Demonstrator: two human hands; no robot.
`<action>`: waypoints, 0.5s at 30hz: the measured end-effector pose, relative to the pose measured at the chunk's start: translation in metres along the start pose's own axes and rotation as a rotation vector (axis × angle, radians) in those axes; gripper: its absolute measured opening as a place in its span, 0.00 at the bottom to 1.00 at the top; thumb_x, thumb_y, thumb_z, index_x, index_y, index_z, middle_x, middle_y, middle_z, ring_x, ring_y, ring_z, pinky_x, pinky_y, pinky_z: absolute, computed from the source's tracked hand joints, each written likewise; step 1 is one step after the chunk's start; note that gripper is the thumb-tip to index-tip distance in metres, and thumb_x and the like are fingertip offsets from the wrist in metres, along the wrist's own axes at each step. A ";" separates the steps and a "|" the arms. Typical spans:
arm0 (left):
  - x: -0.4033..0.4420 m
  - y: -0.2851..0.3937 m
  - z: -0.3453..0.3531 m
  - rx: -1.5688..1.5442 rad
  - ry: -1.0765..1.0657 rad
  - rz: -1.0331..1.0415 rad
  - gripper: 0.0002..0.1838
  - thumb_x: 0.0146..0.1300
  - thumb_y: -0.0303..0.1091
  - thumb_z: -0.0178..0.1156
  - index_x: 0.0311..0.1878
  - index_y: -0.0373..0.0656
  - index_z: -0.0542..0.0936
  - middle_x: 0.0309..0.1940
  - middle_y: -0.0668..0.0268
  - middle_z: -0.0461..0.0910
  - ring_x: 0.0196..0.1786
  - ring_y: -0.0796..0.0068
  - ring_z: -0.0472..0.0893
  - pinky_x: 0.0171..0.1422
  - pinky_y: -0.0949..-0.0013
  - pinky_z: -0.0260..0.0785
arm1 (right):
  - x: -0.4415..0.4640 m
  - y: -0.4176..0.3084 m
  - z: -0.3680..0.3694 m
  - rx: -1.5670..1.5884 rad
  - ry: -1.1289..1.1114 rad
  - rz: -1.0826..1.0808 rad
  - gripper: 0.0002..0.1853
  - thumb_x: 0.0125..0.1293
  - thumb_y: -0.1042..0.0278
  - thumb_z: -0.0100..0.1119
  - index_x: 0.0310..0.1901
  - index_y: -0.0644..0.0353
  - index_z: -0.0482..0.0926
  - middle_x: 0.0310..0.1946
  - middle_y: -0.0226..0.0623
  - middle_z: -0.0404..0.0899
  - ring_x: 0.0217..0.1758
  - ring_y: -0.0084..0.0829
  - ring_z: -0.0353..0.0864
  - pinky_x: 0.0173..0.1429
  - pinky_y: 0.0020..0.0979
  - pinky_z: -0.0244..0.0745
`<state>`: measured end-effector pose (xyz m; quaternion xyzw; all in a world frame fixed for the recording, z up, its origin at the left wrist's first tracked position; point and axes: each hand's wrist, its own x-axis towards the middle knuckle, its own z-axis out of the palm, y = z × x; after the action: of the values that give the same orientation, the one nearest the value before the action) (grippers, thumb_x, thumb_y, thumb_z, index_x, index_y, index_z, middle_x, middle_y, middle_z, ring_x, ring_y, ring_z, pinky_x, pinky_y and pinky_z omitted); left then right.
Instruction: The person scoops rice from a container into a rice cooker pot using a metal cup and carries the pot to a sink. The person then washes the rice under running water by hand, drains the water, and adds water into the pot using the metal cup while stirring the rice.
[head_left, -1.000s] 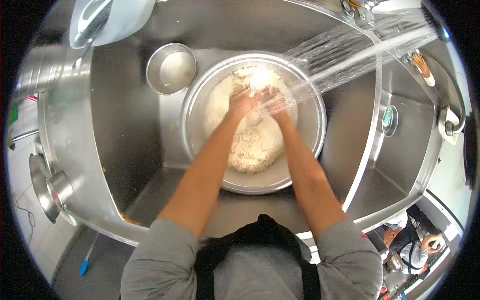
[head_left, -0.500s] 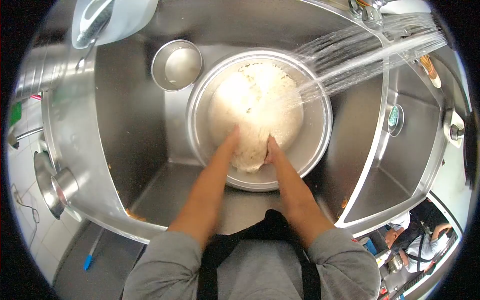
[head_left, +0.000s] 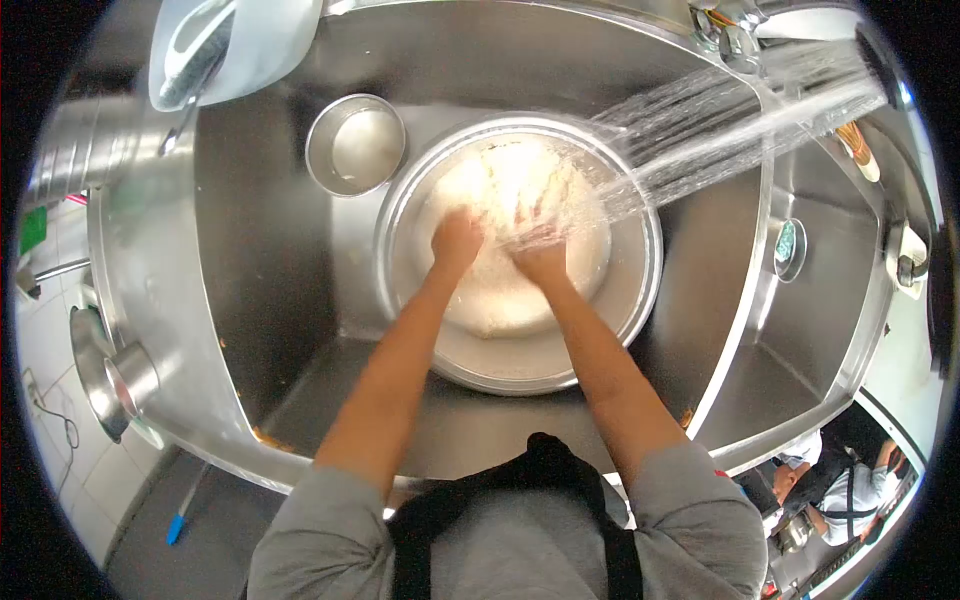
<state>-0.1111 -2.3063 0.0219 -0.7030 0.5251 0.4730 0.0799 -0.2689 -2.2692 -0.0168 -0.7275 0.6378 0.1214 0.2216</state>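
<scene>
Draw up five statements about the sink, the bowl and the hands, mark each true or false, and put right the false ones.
1. The left hand and right hand are both inside the bowl. True.
2. The pan stands outside the sink. False: the pan stands inside it, beyond and to the left of the bowl.
3. The water sprays in from the left of the picture. False: the water comes from the upper right.
4. The bowl holds pale contents. True.
5. The sleeves are bright red. False: the sleeves are grey.
</scene>
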 end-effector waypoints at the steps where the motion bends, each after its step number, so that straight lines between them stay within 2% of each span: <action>1: 0.015 -0.001 0.008 0.060 0.550 0.349 0.16 0.52 0.35 0.49 0.45 0.42 0.71 0.47 0.56 0.69 0.48 0.58 0.68 0.49 0.61 0.63 | -0.018 -0.001 0.005 0.005 -0.207 0.000 0.35 0.55 0.37 0.37 0.62 0.43 0.50 0.63 0.42 0.44 0.66 0.51 0.38 0.62 0.56 0.32; 2: 0.035 0.006 0.011 -0.405 0.470 0.478 0.16 0.52 0.35 0.49 0.45 0.42 0.71 0.48 0.57 0.69 0.49 0.59 0.68 0.51 0.61 0.61 | -0.038 0.003 0.002 -0.025 -0.271 -0.111 0.35 0.52 0.38 0.44 0.60 0.46 0.56 0.61 0.43 0.49 0.65 0.52 0.37 0.61 0.59 0.37; 3: 0.050 0.002 0.023 -0.643 0.428 0.541 0.17 0.52 0.35 0.49 0.46 0.42 0.71 0.48 0.58 0.69 0.49 0.59 0.68 0.52 0.61 0.61 | -0.050 0.007 -0.007 0.012 -0.226 -0.229 0.34 0.50 0.41 0.51 0.57 0.49 0.61 0.58 0.45 0.55 0.64 0.51 0.43 0.59 0.57 0.45; 4: 0.064 -0.001 0.034 -0.879 0.380 0.603 0.17 0.52 0.35 0.50 0.46 0.42 0.71 0.48 0.59 0.69 0.50 0.59 0.68 0.53 0.61 0.60 | -0.037 0.014 -0.022 0.139 -0.401 -0.168 0.33 0.53 0.46 0.50 0.59 0.51 0.57 0.60 0.44 0.52 0.65 0.45 0.43 0.62 0.52 0.40; 5: 0.076 -0.020 0.064 -0.851 0.280 0.639 0.17 0.52 0.36 0.50 0.46 0.43 0.71 0.49 0.60 0.69 0.50 0.60 0.68 0.54 0.60 0.58 | -0.018 0.023 -0.033 0.268 -0.578 -0.105 0.33 0.56 0.50 0.49 0.61 0.53 0.52 0.62 0.43 0.49 0.66 0.39 0.43 0.65 0.47 0.35; 6: 0.064 -0.027 0.079 -0.557 0.286 0.653 0.17 0.52 0.36 0.50 0.47 0.44 0.71 0.49 0.62 0.69 0.51 0.61 0.67 0.56 0.59 0.56 | 0.011 0.045 -0.013 0.282 -0.123 -0.238 0.26 0.55 0.51 0.50 0.53 0.54 0.62 0.56 0.41 0.59 0.57 0.39 0.57 0.58 0.44 0.50; 7: 0.051 -0.033 0.093 -0.268 0.304 0.679 0.17 0.52 0.37 0.50 0.47 0.45 0.72 0.50 0.63 0.69 0.51 0.62 0.67 0.58 0.58 0.54 | 0.032 0.051 0.005 0.304 0.100 -0.307 0.23 0.55 0.51 0.51 0.49 0.55 0.67 0.53 0.40 0.63 0.52 0.38 0.64 0.55 0.42 0.58; 8: 0.022 -0.033 0.098 0.292 0.405 0.643 0.17 0.52 0.38 0.49 0.47 0.47 0.72 0.50 0.64 0.69 0.52 0.64 0.67 0.59 0.58 0.52 | 0.053 0.057 0.023 0.302 0.329 -0.369 0.21 0.54 0.51 0.51 0.46 0.55 0.72 0.50 0.39 0.68 0.48 0.38 0.70 0.52 0.41 0.65; 10: -0.019 -0.024 0.076 0.252 -0.160 0.534 0.18 0.53 0.40 0.49 0.47 0.49 0.72 0.50 0.63 0.69 0.55 0.68 0.66 0.60 0.63 0.53 | 0.075 0.019 0.045 -0.142 0.768 -0.079 0.19 0.58 0.55 0.47 0.47 0.58 0.70 0.48 0.40 0.69 0.44 0.37 0.72 0.49 0.40 0.68; 11: -0.026 -0.019 0.062 0.257 -0.160 0.528 0.18 0.53 0.40 0.49 0.47 0.49 0.72 0.50 0.63 0.69 0.55 0.68 0.66 0.60 0.63 0.53 | 0.084 0.000 0.051 -0.378 0.977 0.078 0.18 0.59 0.57 0.44 0.47 0.60 0.69 0.47 0.40 0.70 0.42 0.37 0.73 0.48 0.40 0.69; 12: -0.025 -0.014 0.046 0.157 -0.213 0.412 0.21 0.53 0.43 0.50 0.50 0.48 0.70 0.52 0.62 0.67 0.56 0.67 0.64 0.61 0.62 0.51 | 0.095 -0.010 0.053 -0.626 1.184 0.244 0.18 0.61 0.59 0.42 0.47 0.61 0.68 0.45 0.41 0.70 0.40 0.36 0.74 0.47 0.40 0.70; 13: -0.017 -0.013 0.031 0.057 -0.264 0.301 0.24 0.52 0.46 0.52 0.52 0.46 0.68 0.54 0.61 0.65 0.58 0.66 0.62 0.62 0.61 0.49 | 0.088 -0.009 0.048 -0.629 1.195 0.249 0.18 0.61 0.59 0.42 0.47 0.61 0.68 0.45 0.41 0.70 0.40 0.36 0.74 0.47 0.40 0.70; 14: 0.030 -0.049 0.061 -0.033 0.097 0.567 0.22 0.54 0.43 0.51 0.51 0.44 0.68 0.54 0.60 0.65 0.57 0.65 0.63 0.59 0.61 0.54 | 0.065 -0.007 0.042 -0.538 0.914 -0.111 0.19 0.62 0.62 0.39 0.53 0.60 0.62 0.52 0.41 0.63 0.50 0.38 0.65 0.55 0.44 0.56; 15: 0.034 -0.028 0.034 -0.040 0.308 0.661 0.19 0.52 0.36 0.50 0.48 0.44 0.70 0.51 0.60 0.66 0.55 0.64 0.64 0.57 0.62 0.56 | 0.024 -0.001 0.028 0.040 0.316 -0.340 0.24 0.61 0.62 0.39 0.58 0.58 0.56 0.60 0.41 0.54 0.61 0.40 0.55 0.64 0.48 0.42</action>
<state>-0.1080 -2.2958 -0.0332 -0.5595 0.7206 0.3719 -0.1710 -0.2610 -2.2765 -0.0516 -0.8298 0.5353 -0.0455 0.1508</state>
